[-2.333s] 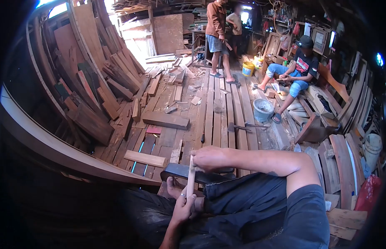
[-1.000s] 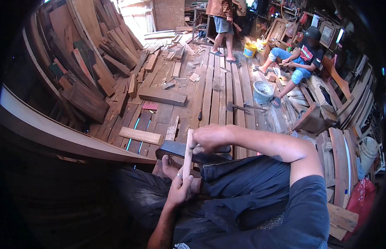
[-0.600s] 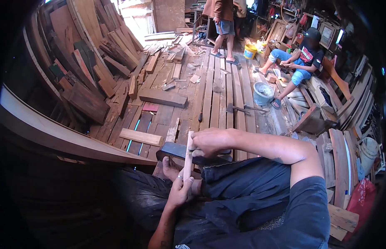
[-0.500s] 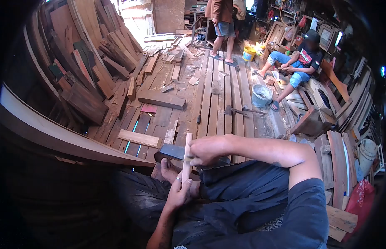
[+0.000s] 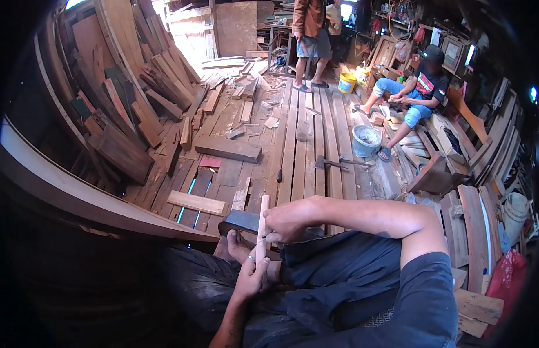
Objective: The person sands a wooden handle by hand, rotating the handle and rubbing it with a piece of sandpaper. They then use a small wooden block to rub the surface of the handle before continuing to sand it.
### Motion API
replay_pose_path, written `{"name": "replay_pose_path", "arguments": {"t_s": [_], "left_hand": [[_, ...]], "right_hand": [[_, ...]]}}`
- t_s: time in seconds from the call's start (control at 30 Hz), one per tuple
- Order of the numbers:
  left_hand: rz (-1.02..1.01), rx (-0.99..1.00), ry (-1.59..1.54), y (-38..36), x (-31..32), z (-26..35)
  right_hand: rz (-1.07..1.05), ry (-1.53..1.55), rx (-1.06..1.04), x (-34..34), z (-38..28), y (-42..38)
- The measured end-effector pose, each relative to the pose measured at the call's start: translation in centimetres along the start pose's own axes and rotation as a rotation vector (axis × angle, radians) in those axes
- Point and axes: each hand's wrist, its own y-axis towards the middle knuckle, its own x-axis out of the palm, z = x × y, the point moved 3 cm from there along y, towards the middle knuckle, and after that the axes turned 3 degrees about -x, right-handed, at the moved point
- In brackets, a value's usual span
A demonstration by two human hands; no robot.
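A narrow, pale wooden strip (image 5: 262,246) stands nearly upright in front of my lap. My left hand (image 5: 250,279) is closed round its lower end, with the thumb along the wood. My right hand (image 5: 289,221) is a closed fist against the strip's right edge, its fingertips overlapping the wood. A thin dark line crosses the strip at the thumb; whatever the fist holds is hidden. Behind the strip lies a broad, dark, blade-like piece (image 5: 239,220), partly covered by the strip and my right hand. My bare foot (image 5: 237,246) is just below it.
Floor planks hold a short board (image 5: 197,202), a thick timber block (image 5: 227,148), a hammer-like tool (image 5: 328,163) and a grey bucket (image 5: 365,141). Boards (image 5: 121,87) lean at left. A seated person (image 5: 423,87) works at right; others stand at the back.
The view has shifted slightly. My right fist is a little lower in view, as is the strip, still against its edge. My left hand keeps its hold. The standing person has shifted slightly.
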Motion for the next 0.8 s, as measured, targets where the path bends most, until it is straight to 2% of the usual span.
{"name": "replay_pose_path", "arguments": {"t_s": [0.17, 0.27, 0.37, 0.47, 0.57, 0.7, 0.8], "left_hand": [[-0.011, -0.035, -0.03, 0.2, 0.0, -0.4], [-0.004, -0.011, -0.016, 0.1, 0.0, -0.4], [0.004, -0.011, -0.029, 0.1, -0.1, -0.6], [-0.01, -0.036, -0.032, 0.4, -0.3, -0.9], [-0.01, -0.031, -0.043, 0.2, -0.1, -0.7], [-0.001, 0.019, -0.022, 0.3, -0.2, -0.8], [-0.006, -0.017, -0.011, 0.2, -0.2, -0.4]], "right_hand": [[0.115, -0.129, 0.154, -1.4, -0.1, -1.1], [0.199, -0.183, 0.0, 0.7, 0.4, -0.1], [0.09, -0.04, -0.051, 1.3, 1.8, 1.2], [0.221, -0.136, 0.084, -1.0, 0.9, -1.2], [0.129, -0.16, 0.132, -1.0, 0.5, -0.8], [0.068, -0.055, -0.056, 0.5, 0.7, 0.5], [0.144, -0.109, 0.11, -1.3, 1.0, -0.6]]}}
